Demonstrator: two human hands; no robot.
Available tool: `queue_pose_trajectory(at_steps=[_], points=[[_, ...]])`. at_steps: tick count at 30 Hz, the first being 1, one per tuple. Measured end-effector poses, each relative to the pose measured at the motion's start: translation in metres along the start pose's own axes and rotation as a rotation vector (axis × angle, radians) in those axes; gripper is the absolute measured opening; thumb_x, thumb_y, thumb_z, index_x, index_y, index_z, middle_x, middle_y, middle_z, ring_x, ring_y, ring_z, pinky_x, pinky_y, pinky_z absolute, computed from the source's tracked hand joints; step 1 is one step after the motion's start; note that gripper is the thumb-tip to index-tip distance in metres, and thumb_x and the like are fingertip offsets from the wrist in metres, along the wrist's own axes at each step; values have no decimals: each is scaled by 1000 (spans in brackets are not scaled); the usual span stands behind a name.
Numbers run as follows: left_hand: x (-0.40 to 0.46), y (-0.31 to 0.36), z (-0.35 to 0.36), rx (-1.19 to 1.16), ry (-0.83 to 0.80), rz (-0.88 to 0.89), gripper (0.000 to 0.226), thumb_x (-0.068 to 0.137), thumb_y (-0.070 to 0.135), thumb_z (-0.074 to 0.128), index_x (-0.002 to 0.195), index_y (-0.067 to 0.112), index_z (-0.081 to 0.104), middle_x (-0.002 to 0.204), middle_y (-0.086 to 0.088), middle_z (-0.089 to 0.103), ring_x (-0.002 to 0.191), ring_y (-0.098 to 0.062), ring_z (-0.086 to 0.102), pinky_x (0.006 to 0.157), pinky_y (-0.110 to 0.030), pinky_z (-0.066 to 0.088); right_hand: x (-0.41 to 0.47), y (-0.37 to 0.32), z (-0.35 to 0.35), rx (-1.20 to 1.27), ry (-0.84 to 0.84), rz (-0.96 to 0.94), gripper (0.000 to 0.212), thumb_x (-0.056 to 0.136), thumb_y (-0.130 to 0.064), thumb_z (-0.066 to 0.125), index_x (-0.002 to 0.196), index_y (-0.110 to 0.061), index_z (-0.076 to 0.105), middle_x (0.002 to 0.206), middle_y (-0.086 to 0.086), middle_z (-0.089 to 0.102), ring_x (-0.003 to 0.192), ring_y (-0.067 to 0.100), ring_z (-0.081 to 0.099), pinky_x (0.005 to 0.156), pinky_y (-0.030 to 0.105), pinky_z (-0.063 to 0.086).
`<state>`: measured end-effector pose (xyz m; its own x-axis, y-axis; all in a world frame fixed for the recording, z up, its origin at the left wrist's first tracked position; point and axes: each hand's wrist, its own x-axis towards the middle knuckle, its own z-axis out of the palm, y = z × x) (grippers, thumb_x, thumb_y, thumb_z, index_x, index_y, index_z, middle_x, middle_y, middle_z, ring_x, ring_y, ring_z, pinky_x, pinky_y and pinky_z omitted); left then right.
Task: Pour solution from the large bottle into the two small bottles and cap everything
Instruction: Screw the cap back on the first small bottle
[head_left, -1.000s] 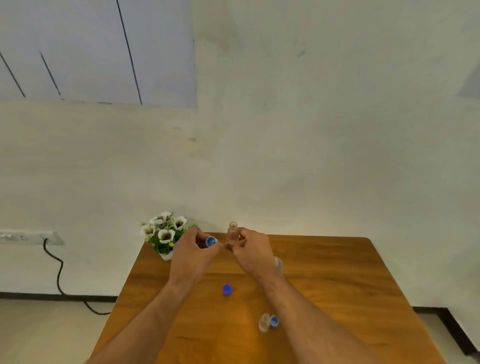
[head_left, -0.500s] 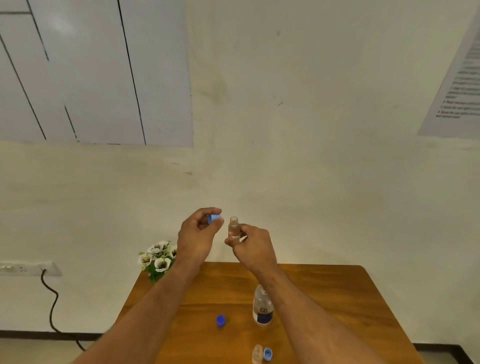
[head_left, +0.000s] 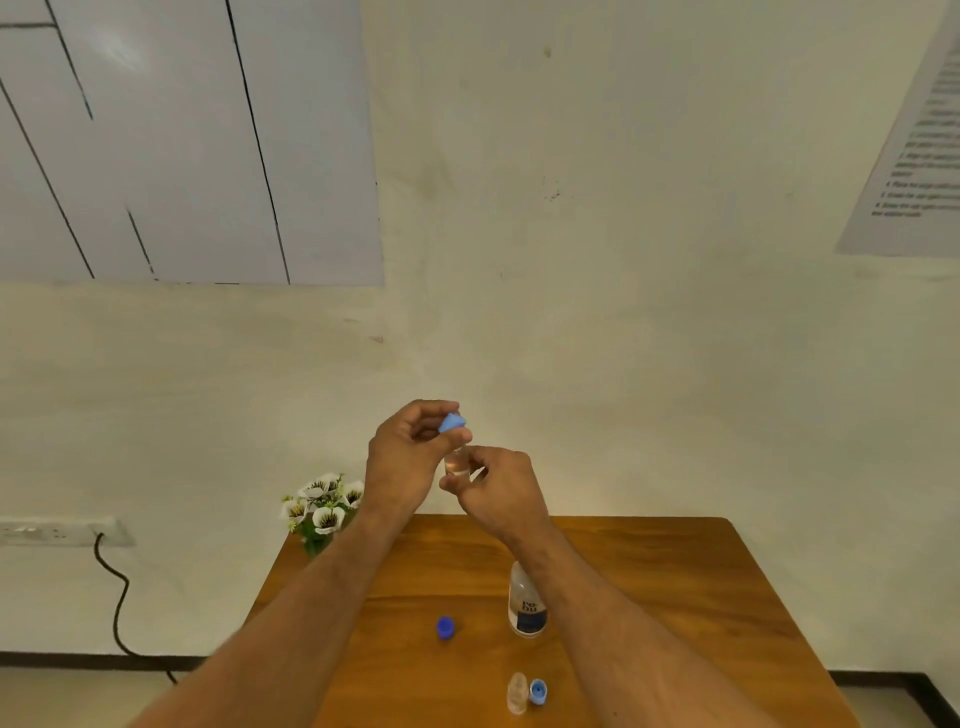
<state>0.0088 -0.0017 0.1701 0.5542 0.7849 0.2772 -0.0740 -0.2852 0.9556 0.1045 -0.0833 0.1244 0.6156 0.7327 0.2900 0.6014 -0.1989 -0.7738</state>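
1. My right hand (head_left: 498, 486) pinches the small bottle (head_left: 457, 461) round its lower body, mid-frame, held up well above the surface (head_left: 675, 582). Bottle is upright w/ clear liquid in it.
2. My left hand (head_left: 410, 457) has its grip clenched on a light blue cap (head_left: 451, 422), thumb & fingertips round it, just above the bottle's neck. Can't tell if it's touching yet.
3. Handling, my guess: bottle is tiny, light, smooth, so prob. slippery when wet. Keep the pinch low on the body, leave the neck free for the cap.
4. Cap is small & stiff; hold by the rim so it can be twisted.
5. Large bottle (head_left: 525, 605) stands uncapped, lower centre, partly behind my right forearm. Dark blue cap (head_left: 445, 627) lies to its left in frame, apart.
6. Second small bottle (head_left: 517, 693) lies at the bottom edge, w/ another blue cap (head_left: 538, 691) just beside it.
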Motion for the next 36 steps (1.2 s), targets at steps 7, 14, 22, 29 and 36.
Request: queue_pose_trajectory(at_steps=[7,14,22,29,36], points=[[-6,-3,1,171,1,12,28,73,14,85,85,25,62,89,9,72,79,-3,69,73,-18,56,-6,2,3,34,-1,22,34,84,-33,77,111,-14,73,96,-2,73,74,10,60,69,23,47],[-3,-2,-6,231,-127,22,30,78,8,78,98,30,71,92,10,70,79,3,65,73,-17,52,-10,6,2,40,-4,41,32,84,-34,76,110,-15,74,92,-5,69,75,10,60,72,26,51],[-2,-4,-9,187,-152,13,26,79,16,79,97,33,72,102,16,70,87,0,67,78,-20,54,-12,7,1,33,-45,24,35,83,-37,76,109,-15,74,86,-7,68,73,11,61,70,28,52],[-2,-1,-8,185,-247,23,30,89,10,68,112,30,71,121,9,59,105,-5,62,94,-22,50,-10,12,-3,61,-50,8,34,82,-40,77,107,-17,75,86,-4,73,69,16,68,76,41,58],[-5,-6,-6,154,-279,-17,46,91,21,66,135,29,57,132,10,59,127,-8,52,111,-30,37,-11,9,-6,73,-62,-15,29,84,-37,76,104,-16,75,87,-2,75,68,13,67,77,39,59]])
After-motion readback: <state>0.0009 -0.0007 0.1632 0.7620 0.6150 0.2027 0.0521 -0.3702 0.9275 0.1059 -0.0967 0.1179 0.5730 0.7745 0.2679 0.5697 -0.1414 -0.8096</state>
